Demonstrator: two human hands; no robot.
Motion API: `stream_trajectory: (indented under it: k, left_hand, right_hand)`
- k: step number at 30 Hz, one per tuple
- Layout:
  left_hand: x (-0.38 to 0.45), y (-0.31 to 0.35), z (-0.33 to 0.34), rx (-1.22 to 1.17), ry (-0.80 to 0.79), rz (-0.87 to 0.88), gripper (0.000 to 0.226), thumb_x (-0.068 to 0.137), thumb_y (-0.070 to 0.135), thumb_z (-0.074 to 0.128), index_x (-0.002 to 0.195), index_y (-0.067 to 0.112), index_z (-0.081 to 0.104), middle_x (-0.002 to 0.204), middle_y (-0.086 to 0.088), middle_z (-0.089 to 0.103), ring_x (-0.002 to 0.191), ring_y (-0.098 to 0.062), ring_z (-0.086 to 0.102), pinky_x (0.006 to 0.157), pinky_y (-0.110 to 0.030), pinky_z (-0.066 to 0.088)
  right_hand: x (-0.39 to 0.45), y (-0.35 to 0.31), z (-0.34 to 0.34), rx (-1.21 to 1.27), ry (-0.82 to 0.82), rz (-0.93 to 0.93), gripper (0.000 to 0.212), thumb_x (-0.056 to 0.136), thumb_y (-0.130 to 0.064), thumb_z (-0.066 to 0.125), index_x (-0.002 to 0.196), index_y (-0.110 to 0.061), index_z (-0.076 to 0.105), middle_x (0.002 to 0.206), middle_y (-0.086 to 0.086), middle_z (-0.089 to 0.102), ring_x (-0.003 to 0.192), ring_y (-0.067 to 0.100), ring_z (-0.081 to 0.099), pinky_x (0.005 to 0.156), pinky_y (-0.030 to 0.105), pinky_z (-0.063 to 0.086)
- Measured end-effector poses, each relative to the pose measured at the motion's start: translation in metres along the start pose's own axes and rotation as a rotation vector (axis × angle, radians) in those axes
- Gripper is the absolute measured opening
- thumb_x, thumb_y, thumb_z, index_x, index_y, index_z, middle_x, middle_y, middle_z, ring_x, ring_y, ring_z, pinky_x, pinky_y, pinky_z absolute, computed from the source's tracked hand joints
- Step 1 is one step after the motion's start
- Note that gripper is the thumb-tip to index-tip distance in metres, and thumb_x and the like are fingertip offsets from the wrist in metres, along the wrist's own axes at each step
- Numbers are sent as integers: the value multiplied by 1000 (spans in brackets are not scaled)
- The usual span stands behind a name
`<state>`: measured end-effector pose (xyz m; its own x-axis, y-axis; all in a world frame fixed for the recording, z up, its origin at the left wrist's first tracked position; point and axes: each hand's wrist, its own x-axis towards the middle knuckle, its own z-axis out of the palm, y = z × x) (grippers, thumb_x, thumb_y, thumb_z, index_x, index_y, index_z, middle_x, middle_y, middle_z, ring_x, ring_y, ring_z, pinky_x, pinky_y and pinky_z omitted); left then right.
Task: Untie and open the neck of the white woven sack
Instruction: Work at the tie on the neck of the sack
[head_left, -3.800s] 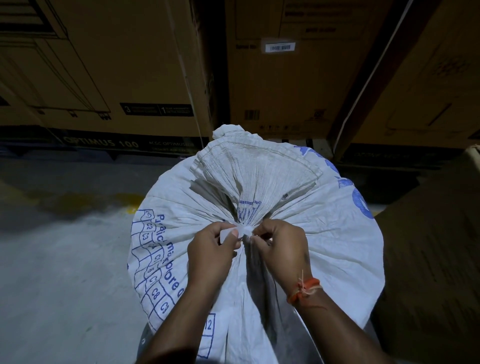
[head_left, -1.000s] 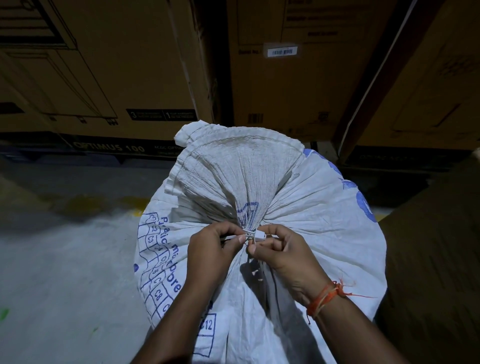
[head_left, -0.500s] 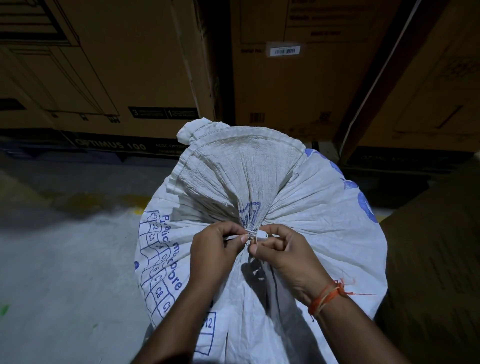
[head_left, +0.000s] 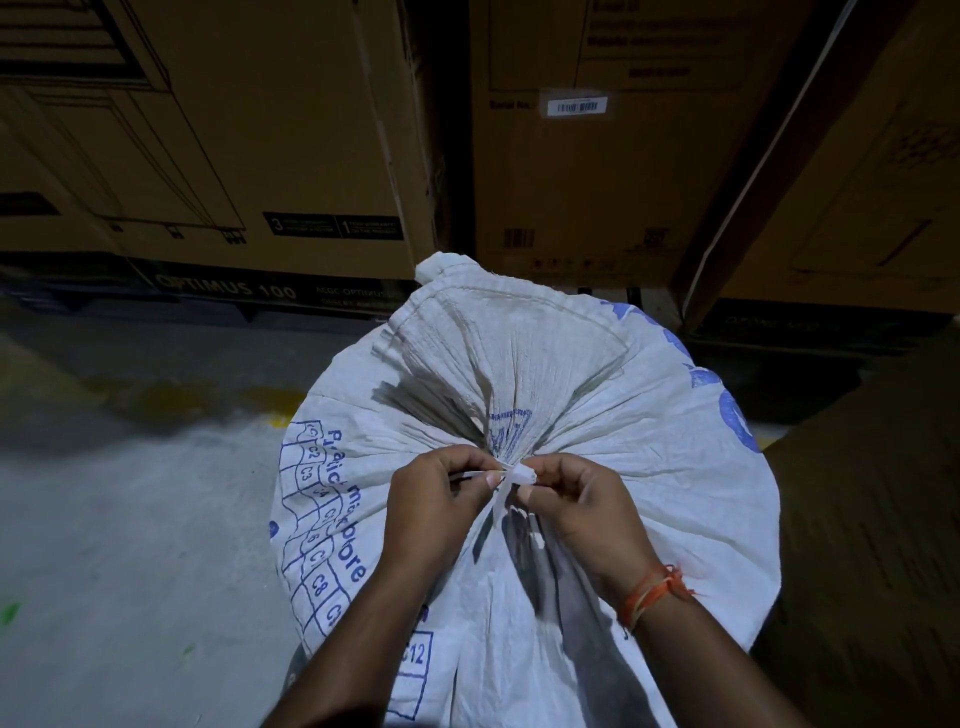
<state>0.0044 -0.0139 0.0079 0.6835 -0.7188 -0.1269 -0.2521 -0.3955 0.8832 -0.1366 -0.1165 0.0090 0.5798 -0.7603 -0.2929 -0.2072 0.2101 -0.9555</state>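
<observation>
Both hands meet at the gathered neck of the white woven sack (head_left: 571, 415), which stands on the floor (head_left: 130, 519). The left hand (head_left: 436, 504) and right hand (head_left: 576, 504) have curled fingers pinching the white tie (head_left: 511, 475).

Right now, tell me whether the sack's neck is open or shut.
Shut: the white sack is gathered tight at its neck, where both hands' fingers pinch the tie.

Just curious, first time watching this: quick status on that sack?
Both hands pinching the white tie: left hand, right hand. White woven sack neck bunched, not open. Nothing in the way.
</observation>
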Motion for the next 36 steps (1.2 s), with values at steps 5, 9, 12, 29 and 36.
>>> stream_trajectory:
  k: [5,9,12,29,36]
  left_hand:
    - [1,-2,-2,-25,-36,-35,14,87,13,79,80,25,79,77,10,80,75,-3,74,72,-22,58]
    - [-1,-7,1,-17,-48,-67,13,86,12,79,80,24,80,76,8,79,74,-8,75,75,-32,62]
    - [-1,-10,6,-33,-50,-73,14,86,13,78,80,25,79,73,5,78,72,-12,75,73,-40,64]
    - [-4,-9,10,-7,-46,-36,16,85,13,79,78,27,80,72,10,78,72,-7,74,73,-38,63]
    - [-3,-6,-5,-53,-47,-45,15,85,11,81,80,25,80,78,9,80,78,-6,76,75,-29,61]
  right_hand:
    - [2,6,9,-184,61,-90,14,79,-7,84,84,-18,76,78,1,78,71,13,71,73,37,62]
    - [3,12,6,-279,49,-139,16,79,-9,84,84,-23,76,80,1,79,78,19,75,77,43,63]
    - [1,15,4,-282,51,-137,18,80,-6,83,85,-21,76,82,-1,79,79,15,75,78,42,63]
    - [3,21,2,-263,42,-133,18,79,-4,82,85,-21,78,82,-2,80,80,14,77,78,40,64]
    - [4,17,-1,-262,26,-145,18,79,-7,84,87,-21,78,83,-6,81,80,10,76,78,37,63]
